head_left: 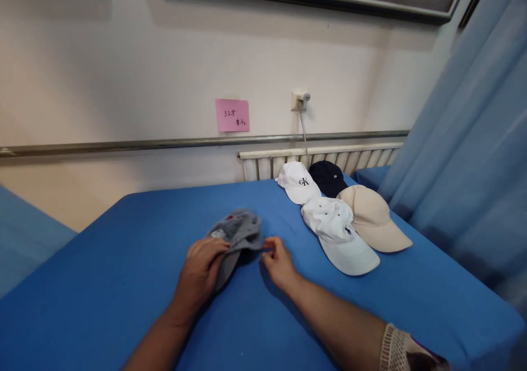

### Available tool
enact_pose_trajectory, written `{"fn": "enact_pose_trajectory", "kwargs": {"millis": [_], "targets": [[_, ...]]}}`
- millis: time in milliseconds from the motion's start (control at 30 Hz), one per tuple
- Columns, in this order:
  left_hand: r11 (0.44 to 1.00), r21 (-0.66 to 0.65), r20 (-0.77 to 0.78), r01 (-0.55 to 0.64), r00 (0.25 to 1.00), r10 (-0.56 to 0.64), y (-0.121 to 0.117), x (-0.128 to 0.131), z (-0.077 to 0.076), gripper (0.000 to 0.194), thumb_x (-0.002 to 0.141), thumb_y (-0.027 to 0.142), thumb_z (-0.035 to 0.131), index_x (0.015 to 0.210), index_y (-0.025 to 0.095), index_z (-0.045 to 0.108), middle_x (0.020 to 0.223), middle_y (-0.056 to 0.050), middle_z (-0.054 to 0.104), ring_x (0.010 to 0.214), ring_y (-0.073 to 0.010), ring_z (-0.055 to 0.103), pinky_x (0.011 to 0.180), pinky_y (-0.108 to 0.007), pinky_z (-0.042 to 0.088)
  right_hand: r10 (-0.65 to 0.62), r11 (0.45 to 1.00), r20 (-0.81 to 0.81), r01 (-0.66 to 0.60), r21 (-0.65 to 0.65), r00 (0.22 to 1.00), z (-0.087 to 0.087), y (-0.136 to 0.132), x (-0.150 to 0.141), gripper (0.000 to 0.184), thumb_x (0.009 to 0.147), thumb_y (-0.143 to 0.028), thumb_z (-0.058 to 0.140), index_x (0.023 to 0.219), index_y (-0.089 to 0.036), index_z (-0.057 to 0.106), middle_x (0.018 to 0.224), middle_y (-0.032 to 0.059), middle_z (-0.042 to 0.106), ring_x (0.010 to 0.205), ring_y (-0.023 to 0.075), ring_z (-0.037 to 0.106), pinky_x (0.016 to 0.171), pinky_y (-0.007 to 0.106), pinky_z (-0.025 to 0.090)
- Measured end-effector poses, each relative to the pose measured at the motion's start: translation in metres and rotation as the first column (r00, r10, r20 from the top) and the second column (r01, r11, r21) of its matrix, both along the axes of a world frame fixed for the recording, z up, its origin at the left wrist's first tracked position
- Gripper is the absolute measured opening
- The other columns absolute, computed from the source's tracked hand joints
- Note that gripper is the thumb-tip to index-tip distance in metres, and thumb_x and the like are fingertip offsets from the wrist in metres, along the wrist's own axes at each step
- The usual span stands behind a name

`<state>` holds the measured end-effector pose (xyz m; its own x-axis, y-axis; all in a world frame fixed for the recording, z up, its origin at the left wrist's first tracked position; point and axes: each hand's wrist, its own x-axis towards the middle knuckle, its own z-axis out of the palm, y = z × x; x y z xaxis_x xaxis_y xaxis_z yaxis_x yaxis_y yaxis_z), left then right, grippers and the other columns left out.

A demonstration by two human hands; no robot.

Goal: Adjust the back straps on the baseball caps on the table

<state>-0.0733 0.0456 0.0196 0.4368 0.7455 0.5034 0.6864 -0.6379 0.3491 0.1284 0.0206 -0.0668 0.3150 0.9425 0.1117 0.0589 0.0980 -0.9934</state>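
A grey-blue baseball cap point(242, 229) is held over the blue-covered bed point(135, 266), its brim pointing down toward me. My left hand point(205, 264) grips the cap near the brim, thumb and fingers pressed together on the fabric. At the cap's back edge is my right hand point(278, 260), its fingers closed in a pinch on what looks like the cap's back strap. Some motion blur softens the cap and the fingertips. The inside of the cap is mostly hidden.
To the right lie a white cap with black letters point(297, 182), a navy cap point(328, 178), a beige cap point(370, 217) and a pale cap with a small logo point(340, 234). Behind are a radiator point(280, 154), a metal rail point(164, 143) and a plugged socket point(300, 101). A blue curtain point(465, 129) hangs right.
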Motion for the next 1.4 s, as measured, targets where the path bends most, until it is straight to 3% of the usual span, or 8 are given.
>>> {"fn": "enact_pose_trajectory", "kwargs": {"millis": [167, 433, 700, 833, 1000, 1100, 1267, 1400], "targets": [[0.98, -0.09, -0.113, 0.18, 0.975, -0.189, -0.006, 0.015, -0.007, 0.025, 0.092, 0.029, 0.045, 0.093, 0.025, 0.069, 0.111, -0.006, 0.072, 0.115, -0.026, 0.058, 0.107, -0.045, 0.037, -0.238, 0.971, -0.352, 0.218, -0.097, 0.905, 0.001, 0.012, 0.01, 0.041, 0.066, -0.021, 0.059, 0.105, -0.02, 0.051, 0.106, 0.0081, 0.066, 0.06, 0.0131, 0.059, 0.053, 0.026, 0.048], [0.988, -0.084, -0.11, -0.133, 0.986, 0.124, 0.024, -0.018, -0.015, 0.019, 0.077, 0.015, 0.046, 0.08, 0.021, 0.064, 0.115, -0.009, 0.07, 0.113, -0.0292, 0.058, 0.103, -0.047, 0.04, -0.188, 0.981, -0.321, 0.164, -0.1, 0.928, 0.0, 0.009, 0.019, 0.035, 0.066, -0.018, 0.054, 0.101, -0.02, 0.056, 0.071, -0.0005, 0.064, 0.063, 0.0164, 0.064, 0.055, 0.025, 0.048], [0.976, -0.216, 0.019, -0.011, 1.0, 0.016, -0.014, 0.045, -0.02, 0.038, 0.089, 0.028, 0.046, 0.125, 0.017, 0.054, 0.122, -0.014, 0.063, 0.1, -0.0249, 0.064, 0.093, -0.04, 0.048, -0.124, 0.991, -0.204, 0.111, -0.075, 0.971, 0.0, 0.009, 0.01, 0.034, 0.066, -0.017, 0.054, 0.099, -0.019, 0.06, 0.057, -0.0047, 0.059, 0.048, 0.0138, 0.053, 0.048, 0.023, 0.04], [0.926, -0.356, -0.104, -0.126, 0.99, 0.094, -0.012, 0.06, -0.028, 0.056, 0.088, 0.031, 0.049, 0.14, 0.013, 0.04, 0.102, -0.013, 0.069, 0.082, -0.0247, 0.067, 0.076, -0.037, 0.051, -0.117, 0.991, -0.174, 0.104, -0.083, 0.978, 0.002, 0.008, 0.01, 0.032, 0.066, -0.018, 0.054, 0.097, -0.019, 0.061, 0.057, -0.0041, 0.06, 0.049, 0.0149, 0.054, 0.048, 0.024, 0.041], [0.911, -0.349, -0.337, -0.22, 0.936, 0.097, -0.004, 0.051, -0.026, 0.026, 0.09, 0.031, 0.044, 0.107, 0.02, 0.061, 0.083, -0.009, 0.071, 0.075, -0.0255, 0.068, 0.064, -0.031, 0.043, -0.108, 0.993, -0.193, 0.096, -0.073, 0.975, 0.0, 0.008, 0.013, 0.031, 0.066, -0.018, 0.055, 0.096, -0.019, 0.062, 0.058, -0.0036, 0.06, 0.053, 0.0161, 0.058, 0.05, 0.025, 0.043], [0.924, -0.327, -0.343, -0.198, 0.936, 0.079, -0.007, 0.045, -0.022, 0.018, 0.088, 0.026, 0.042, 0.089, 0.021, 0.058, 0.078, -0.007, 0.068, 0.069, -0.023, 0.064, 0.06, -0.03, 0.039, -0.114, 0.992, -0.2, 0.101, -0.076, 0.973, -0.001, 0.008, 0.013, 0.03, 0.067, -0.019, 0.054, 0.096, -0.019, 0.06, 0.061, -0.0029, 0.061, 0.055, 0.0156, 0.059, 0.051, 0.024, 0.044], [0.944, -0.29, -0.251, -0.155, 0.965, 0.081, -0.009, 0.032, -0.014, 0.009, 0.08, 0.023, 0.044, 0.075, 0.021, 0.05, 0.076, -0.004, 0.061, 0.071, -0.0211, 0.058, 0.064, -0.03, 0.038, -0.136, 0.989, -0.191, 0.122, -0.082, 0.972, -0.002, 0.012, 0.019, 0.03, 0.069, -0.018, 0.053, 0.098, -0.018, 0.058, 0.069, -0.0019, 0.063, 0.057, 0.0139, 0.06, 0.053, 0.024, 0.046], [0.957, -0.291, 0.006, 0.022, 1.0, -0.021, -0.002, 0.017, -0.006, 0.004, 0.072, 0.021, 0.045, 0.068, 0.021, 0.046, 0.079, -0.004, 0.057, 0.079, -0.0216, 0.056, 0.074, -0.033, 0.044, -0.16, 0.985, -0.143, 0.149, -0.08, 0.977, -0.003, 0.016, 0.027, 0.035, 0.067, -0.015, 0.056, 0.102, -0.017, 0.06, 0.069, -0.0023, 0.061, 0.057, 0.013, 0.057, 0.056, 0.024, 0.047]]}}
